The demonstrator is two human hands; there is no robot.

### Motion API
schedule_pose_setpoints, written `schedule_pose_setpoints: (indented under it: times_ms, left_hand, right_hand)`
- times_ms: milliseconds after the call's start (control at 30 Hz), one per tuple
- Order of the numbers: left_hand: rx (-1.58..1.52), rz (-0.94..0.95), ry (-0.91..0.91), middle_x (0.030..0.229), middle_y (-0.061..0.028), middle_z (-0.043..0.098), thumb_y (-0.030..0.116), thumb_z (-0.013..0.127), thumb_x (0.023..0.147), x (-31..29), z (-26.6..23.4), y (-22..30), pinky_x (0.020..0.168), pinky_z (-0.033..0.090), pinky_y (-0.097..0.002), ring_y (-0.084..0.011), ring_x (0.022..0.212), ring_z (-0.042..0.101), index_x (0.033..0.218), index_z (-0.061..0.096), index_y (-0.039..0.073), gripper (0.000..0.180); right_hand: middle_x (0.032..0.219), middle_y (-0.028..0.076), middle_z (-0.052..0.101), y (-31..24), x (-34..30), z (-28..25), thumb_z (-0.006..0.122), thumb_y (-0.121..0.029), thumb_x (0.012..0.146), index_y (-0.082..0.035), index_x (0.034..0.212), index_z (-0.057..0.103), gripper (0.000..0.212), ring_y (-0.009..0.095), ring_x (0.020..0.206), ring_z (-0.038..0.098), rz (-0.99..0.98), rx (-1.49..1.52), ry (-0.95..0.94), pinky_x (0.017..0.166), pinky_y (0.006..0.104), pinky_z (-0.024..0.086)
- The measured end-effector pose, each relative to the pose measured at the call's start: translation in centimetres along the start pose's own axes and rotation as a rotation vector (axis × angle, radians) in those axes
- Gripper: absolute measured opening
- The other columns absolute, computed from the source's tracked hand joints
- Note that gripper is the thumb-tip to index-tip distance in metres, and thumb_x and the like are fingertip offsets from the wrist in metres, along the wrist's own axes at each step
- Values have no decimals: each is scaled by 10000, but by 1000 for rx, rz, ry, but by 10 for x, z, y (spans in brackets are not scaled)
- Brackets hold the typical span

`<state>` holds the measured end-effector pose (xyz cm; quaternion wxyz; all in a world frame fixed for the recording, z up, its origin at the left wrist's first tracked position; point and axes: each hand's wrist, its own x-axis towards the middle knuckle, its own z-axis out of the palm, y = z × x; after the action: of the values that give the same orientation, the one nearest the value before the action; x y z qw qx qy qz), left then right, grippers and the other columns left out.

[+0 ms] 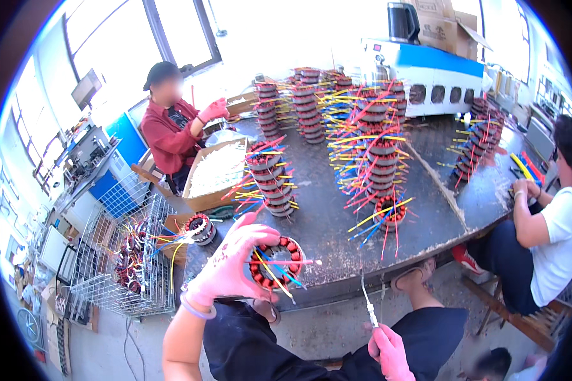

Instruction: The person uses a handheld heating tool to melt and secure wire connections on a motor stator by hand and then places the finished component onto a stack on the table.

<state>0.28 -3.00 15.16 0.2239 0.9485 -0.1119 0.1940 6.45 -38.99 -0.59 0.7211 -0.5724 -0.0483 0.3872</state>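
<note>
My left hand (235,257), in a pink glove, grips a wound motor stator (297,255) by its outer side, over the table's near edge. Red coils line its ring, and red, yellow and blue leads stick out of its front. Lower right, my pink-gloved right hand (391,350) is closed around a slim white tool (371,312) with a long thin tip pointing up toward the table edge. What kind of tool it is I cannot tell. The two hands are well apart. Another stator (202,230) sits on the table left of my left hand.
Stacked stators (381,146) with bristling leads stand across the dark table (327,241). A wire basket (124,279) holds more stators at left, near an open carton (219,171) of white pieces. A co-worker in red (171,130) is at far left, another in white (553,241) at right.
</note>
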Motion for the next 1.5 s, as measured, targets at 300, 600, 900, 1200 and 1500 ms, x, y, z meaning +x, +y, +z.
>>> schedule_pose_setpoints:
  times_ms: [300,600,900,1200,1500]
  left_hand:
    - [-55,-364,328,1270,-136,616,276,900,633,71,-93,-105,1083,410,-358,-241,1222,571,1297,578,-8,791]
    - [68,-521,206,1325,-164,564,295,904,673,124,-70,-149,1109,393,-361,-262,1277,525,1327,556,-28,808]
    - [-8,-521,95,1415,-168,517,323,896,709,120,-60,-170,1141,371,-367,-267,1347,481,1427,470,-17,901]
    - [-48,-495,105,1493,-156,482,271,840,784,111,-69,-163,1171,320,-353,-254,1405,432,1500,406,13,875]
    - [156,-300,862,1258,-154,593,113,782,857,31,56,-129,991,499,-375,-275,1166,598,1315,549,7,525]
  right_hand:
    - [602,-61,420,-16,5,8,498,-298,1058,-115,812,531,309,45,488,329,-138,-66,21,446,225,224]
    - [595,-60,418,-23,8,9,500,-288,1059,-110,827,539,296,45,472,318,-175,-72,62,437,222,220]
    - [587,-61,396,-29,7,10,486,-297,1063,-124,777,510,335,44,478,311,-178,-94,78,441,229,212]
    - [593,-64,401,-30,3,16,485,-299,1064,-116,801,537,325,42,487,317,-187,-88,46,447,225,216]
    - [590,-57,451,-23,-8,-17,506,-286,1059,54,1255,595,402,33,468,343,-115,-17,113,441,218,220]
